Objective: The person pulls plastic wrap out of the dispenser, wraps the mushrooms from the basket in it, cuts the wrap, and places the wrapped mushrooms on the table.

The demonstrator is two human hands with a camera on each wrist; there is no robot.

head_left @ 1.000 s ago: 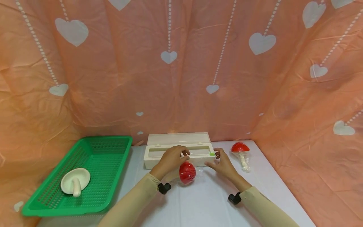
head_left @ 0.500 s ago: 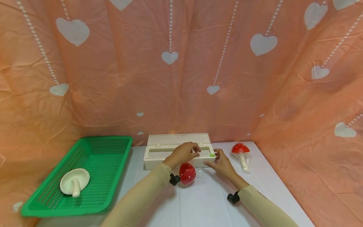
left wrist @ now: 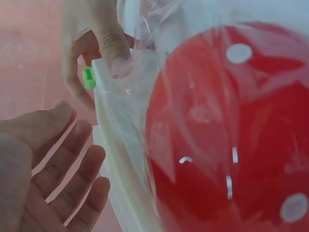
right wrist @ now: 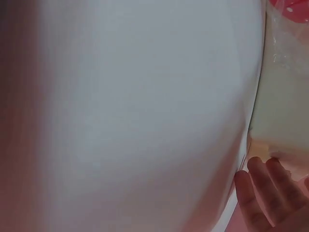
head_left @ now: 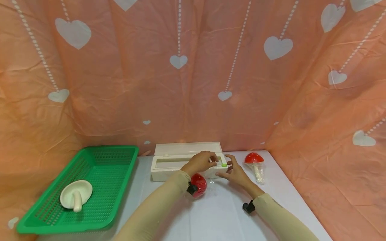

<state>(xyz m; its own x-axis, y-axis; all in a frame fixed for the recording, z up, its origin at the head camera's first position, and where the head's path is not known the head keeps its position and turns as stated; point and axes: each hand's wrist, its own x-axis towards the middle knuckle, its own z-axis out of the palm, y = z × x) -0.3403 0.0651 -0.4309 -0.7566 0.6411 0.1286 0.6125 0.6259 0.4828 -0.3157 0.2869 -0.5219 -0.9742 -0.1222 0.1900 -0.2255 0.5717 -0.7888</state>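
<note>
A white cling film dispenser (head_left: 164, 175) stands at the back of the table, its lid raised. My right hand (head_left: 236, 174) holds the dispenser's right end, thumb on the front wall and fingers round the side. Over the dispenser's top hovers my left hand (head_left: 200, 163), fingers loosely bent and nothing in them. In the left wrist view, a gap separates its fingertips from the green slide cutter (left wrist: 89, 77) at the dispenser's end. In front lies a red toy mushroom (head_left: 201, 182) with white dots under clear film, partly hidden by my left wrist.
A second red mushroom (head_left: 254, 158), wrapped in film, lies on the right of the white-covered table (head_left: 217, 217). The green basket (head_left: 119, 201) on the left holds a white mushroom (head_left: 76, 194). An orange curtain (head_left: 193, 110) closes off the back and sides.
My left hand has moved right along the dispenser's top, toward the green slide cutter. Its wrist now covers part of the front mushroom. The right hand keeps its place at the dispenser's end.
</note>
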